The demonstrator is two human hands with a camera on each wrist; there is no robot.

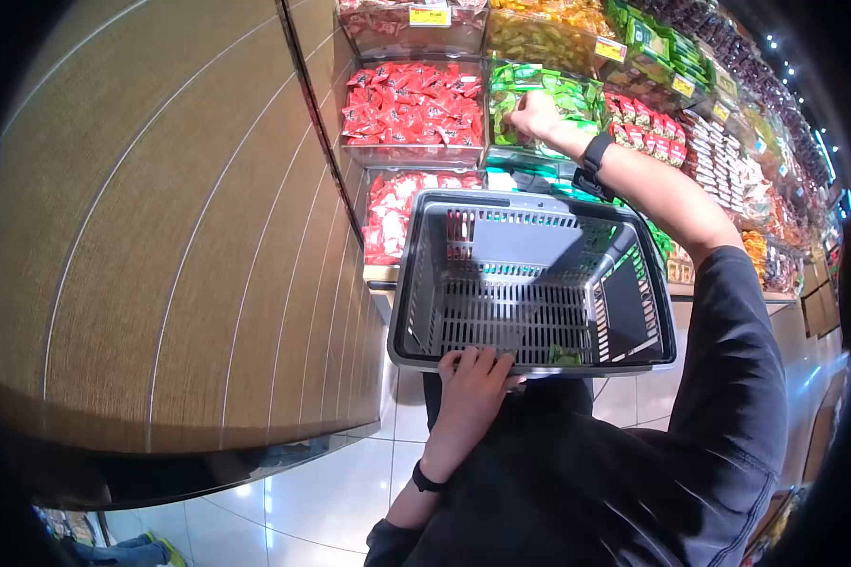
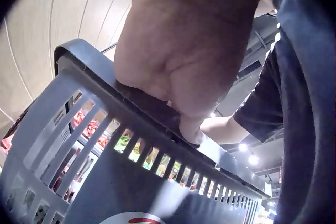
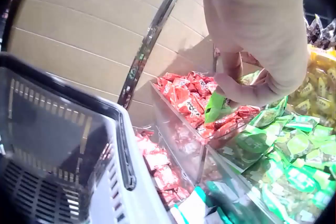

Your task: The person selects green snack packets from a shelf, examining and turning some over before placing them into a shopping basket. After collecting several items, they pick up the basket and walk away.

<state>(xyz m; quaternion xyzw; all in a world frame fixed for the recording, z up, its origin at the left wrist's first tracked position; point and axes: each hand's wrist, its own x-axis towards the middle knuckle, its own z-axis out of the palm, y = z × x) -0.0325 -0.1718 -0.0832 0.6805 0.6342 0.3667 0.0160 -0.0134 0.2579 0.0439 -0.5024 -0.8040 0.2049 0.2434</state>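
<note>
My left hand (image 1: 475, 392) grips the near rim of a grey shopping basket (image 1: 529, 367); in the left wrist view the hand (image 2: 178, 66) curls over the rim, thumb on the outside. A small green packet (image 1: 565, 356) lies in the basket's near right part. Over the bin of green packets (image 3: 296, 169), my right hand (image 3: 257, 50) pinches a green packet (image 3: 216, 107) between thumb and fingers. In the head view, the right hand (image 1: 536, 115) is above the green bin, beyond the basket's far rim.
Red packets (image 1: 411, 104) fill the bin left of the green one, with more red packets (image 1: 394, 213) below. Yellow packets (image 1: 544, 36) are in a bin behind. A wood-patterned panel (image 1: 161, 208) stands at the left. Other sweets line the shelf to the right.
</note>
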